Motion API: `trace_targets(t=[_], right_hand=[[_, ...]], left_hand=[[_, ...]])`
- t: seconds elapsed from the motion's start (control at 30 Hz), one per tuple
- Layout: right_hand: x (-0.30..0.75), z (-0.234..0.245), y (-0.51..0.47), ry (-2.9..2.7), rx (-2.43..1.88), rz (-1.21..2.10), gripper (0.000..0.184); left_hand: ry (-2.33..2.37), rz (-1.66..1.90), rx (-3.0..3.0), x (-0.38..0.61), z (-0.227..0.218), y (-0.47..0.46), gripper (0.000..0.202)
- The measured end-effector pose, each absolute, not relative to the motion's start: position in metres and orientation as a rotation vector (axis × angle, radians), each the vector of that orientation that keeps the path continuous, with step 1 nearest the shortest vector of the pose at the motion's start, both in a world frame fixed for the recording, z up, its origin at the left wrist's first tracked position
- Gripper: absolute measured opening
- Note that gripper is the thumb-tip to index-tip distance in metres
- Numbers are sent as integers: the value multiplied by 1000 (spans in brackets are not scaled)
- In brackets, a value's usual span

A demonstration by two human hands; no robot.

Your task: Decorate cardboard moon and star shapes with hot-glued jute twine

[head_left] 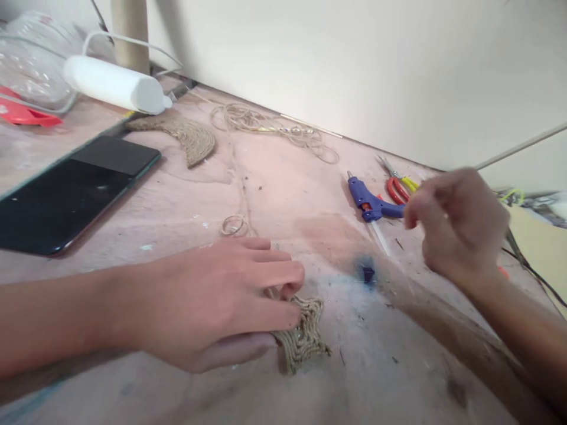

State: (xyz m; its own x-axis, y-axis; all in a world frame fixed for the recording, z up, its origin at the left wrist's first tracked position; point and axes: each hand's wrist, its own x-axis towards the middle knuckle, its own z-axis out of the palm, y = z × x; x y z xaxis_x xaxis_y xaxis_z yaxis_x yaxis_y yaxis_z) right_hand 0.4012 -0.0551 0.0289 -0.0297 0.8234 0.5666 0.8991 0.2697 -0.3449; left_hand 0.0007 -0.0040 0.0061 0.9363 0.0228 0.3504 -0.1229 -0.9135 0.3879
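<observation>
A: Quick, where's the cord star (308,339)?
B: Near side of the table (177,215), flat, right at the left hand (221,301)'s fingertips.
A: Under them or beside?
B: Both. Index fingertip overlaps its left part, another bent finger reaches over the far-left edge, thumb lies along the left side. Right-hand points stick out uncovered.
A: Left fingers?
B: Half bent, close together, touching the star. Pinch or just resting, can't tell.
A: Right hand (460,218)?
B: Raised on the right, well apart from the star. Fingers curled in, blurred. Can't tell if they hold anything.
A: Near it?
B: Blue glue gun (367,200) just left of it in view, clear stick (380,237) at its near end; scissors (398,183) beyond, red and yellow handles. Dark blue bit (368,274) on a blue stain, right of the star.
A: Far side?
B: Loose cord (248,118) in a tangle by the wall; cord crescent (190,136) left of that.
A: Left?
B: Dark phone (88,183), white bottle (115,85) on its side beyond.
</observation>
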Motion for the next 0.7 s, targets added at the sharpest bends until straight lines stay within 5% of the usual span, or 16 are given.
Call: trace_targets(t=[0.07, 0.23, 0.5, 0.7], right_hand=[[437, 42, -21, -1784, -1821, -145, 50], [478, 54, 42, -1749, -2230, -139, 35], [334, 21, 110, -2435, -1623, -17, 42], [264, 17, 204, -2491, -1604, -67, 47]], left_hand=[[-48, 512, 2663, 0, 4, -5, 9], [-80, 539, 2638, 3, 1, -6, 2], [-59, 546, 2645, 2, -7, -8, 24], [-78, 573, 2611, 2, -15, -8, 20]])
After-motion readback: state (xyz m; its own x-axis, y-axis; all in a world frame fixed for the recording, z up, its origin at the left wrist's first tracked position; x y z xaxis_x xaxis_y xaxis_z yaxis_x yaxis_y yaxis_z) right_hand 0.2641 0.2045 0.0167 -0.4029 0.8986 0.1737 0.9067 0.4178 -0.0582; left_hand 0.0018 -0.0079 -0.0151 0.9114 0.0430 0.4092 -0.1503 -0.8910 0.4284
